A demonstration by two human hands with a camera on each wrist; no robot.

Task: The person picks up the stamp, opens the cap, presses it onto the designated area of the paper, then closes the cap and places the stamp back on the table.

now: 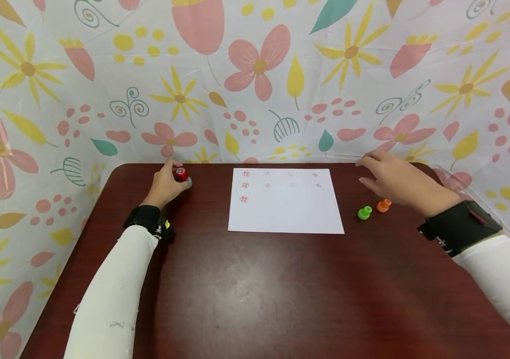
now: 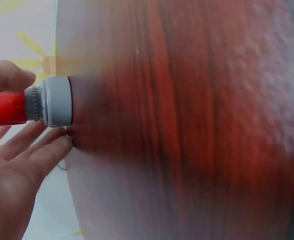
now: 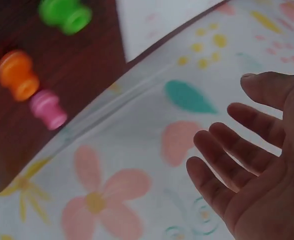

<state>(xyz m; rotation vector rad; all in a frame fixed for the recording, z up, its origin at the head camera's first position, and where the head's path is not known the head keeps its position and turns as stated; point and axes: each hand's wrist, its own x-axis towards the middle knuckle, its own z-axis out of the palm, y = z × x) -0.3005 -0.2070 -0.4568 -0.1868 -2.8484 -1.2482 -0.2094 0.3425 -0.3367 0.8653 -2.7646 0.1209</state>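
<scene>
A self-inking stamp with a red top and grey base (image 2: 58,101) stands on the dark table near its far left corner. My left hand (image 1: 164,185) is around this stamp, the thumb overlapping the red part in the left wrist view and the other fingers extended on its far side. My right hand (image 1: 391,175) is raised over the far right of the table, fingers loosely bent, holding nothing. Nearest to it are an orange stamp (image 1: 383,205), a green stamp (image 1: 365,213) and a pink stamp (image 3: 48,109); my right hand hides the pink one in the head view.
A white sheet of paper (image 1: 285,212) lies near the middle of the far edge, bearing red, pink and purple imprints in rows. The dark wooden table (image 1: 255,299) is bordered behind and at the left by a flower-printed cloth (image 1: 246,114).
</scene>
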